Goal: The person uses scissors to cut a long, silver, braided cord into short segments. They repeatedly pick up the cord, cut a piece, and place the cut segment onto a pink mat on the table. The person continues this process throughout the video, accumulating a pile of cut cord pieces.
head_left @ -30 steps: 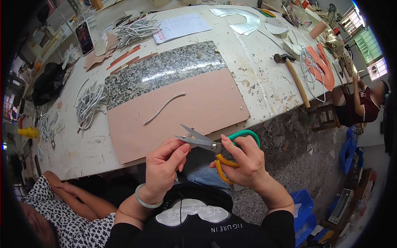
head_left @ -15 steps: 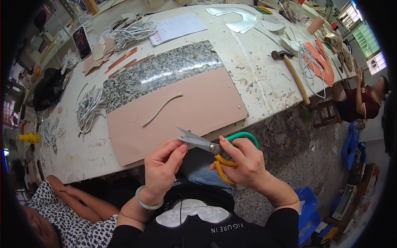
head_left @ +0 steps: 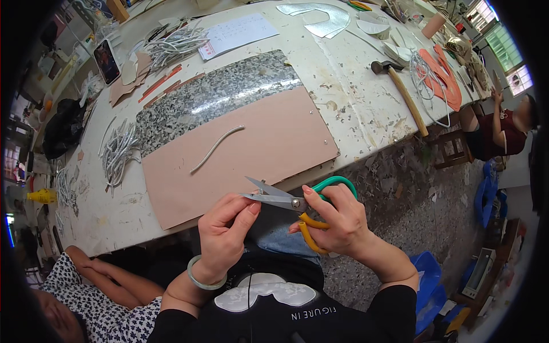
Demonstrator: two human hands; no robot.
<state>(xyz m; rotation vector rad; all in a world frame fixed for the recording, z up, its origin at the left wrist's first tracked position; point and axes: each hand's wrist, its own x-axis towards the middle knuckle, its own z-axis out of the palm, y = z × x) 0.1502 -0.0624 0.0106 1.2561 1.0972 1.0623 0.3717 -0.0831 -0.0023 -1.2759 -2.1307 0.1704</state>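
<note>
My right hand (head_left: 340,220) grips a pair of scissors (head_left: 279,200) with one green and one orange handle, its blades parted and pointing left. My left hand (head_left: 224,228), a pale bangle at its wrist, is closed in a pinch right at the blade tips. Something small and silvery shows between the blades by those fingertips, too small to make out. Beyond the hands a pinkish-tan sheet (head_left: 274,131) covers the near part of a speckled grey slab (head_left: 217,86). One short silvery cord (head_left: 216,150) lies on the sheet, slightly curved.
Bundles of silvery cord (head_left: 121,151) lie left of the slab and behind it, near a written paper (head_left: 243,34) and a phone (head_left: 107,62). Rightward are a hammer (head_left: 403,94) and orange pieces (head_left: 443,80). A person's forearms (head_left: 108,280) rest at lower left; another person (head_left: 500,128) sits far right.
The lower scissor blade now reaches farther left past my left fingertips, and the blades look a little wider apart. The table has shifted slightly left and up in view.
</note>
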